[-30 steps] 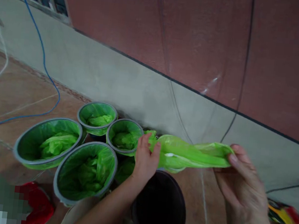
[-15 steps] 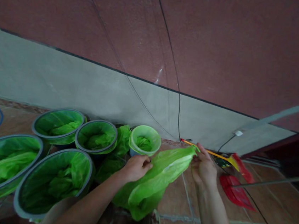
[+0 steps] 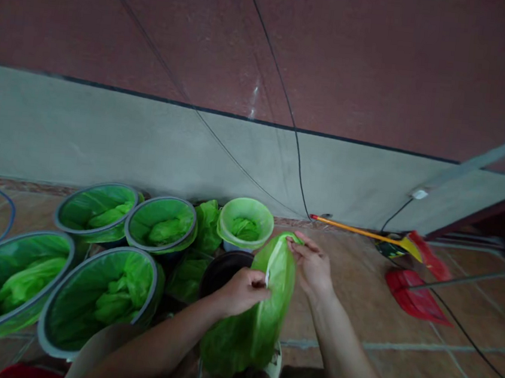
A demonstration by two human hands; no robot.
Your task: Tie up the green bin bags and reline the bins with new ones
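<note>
A green plastic bag (image 3: 246, 333) hangs between my two hands, its lower part drooping toward my feet. My left hand (image 3: 246, 290) pinches the bag partway down its near side, by a pale strip. At the bag's top edge, my right hand (image 3: 312, 264) grips a corner between thumb and fingers. Just behind my left hand stands a dark bin (image 3: 221, 270), partly hidden by the bag and hand. Beyond it is a small bin (image 3: 231, 216) lined with a light green bag.
Several grey-rimmed bins (image 3: 154, 269) with green liners stand at the left. Loose green bags (image 3: 207, 226) lie between bins. A broom (image 3: 356, 229) and red dustpan (image 3: 403, 298) lie on the tiles at right. Cables run down the wall (image 3: 347, 187); a blue hose (image 3: 10, 217) curves at far left.
My right hand has moved left and inward with the bag's corner, so the bag now hangs more upright. The dark bin behind it has come into view.
</note>
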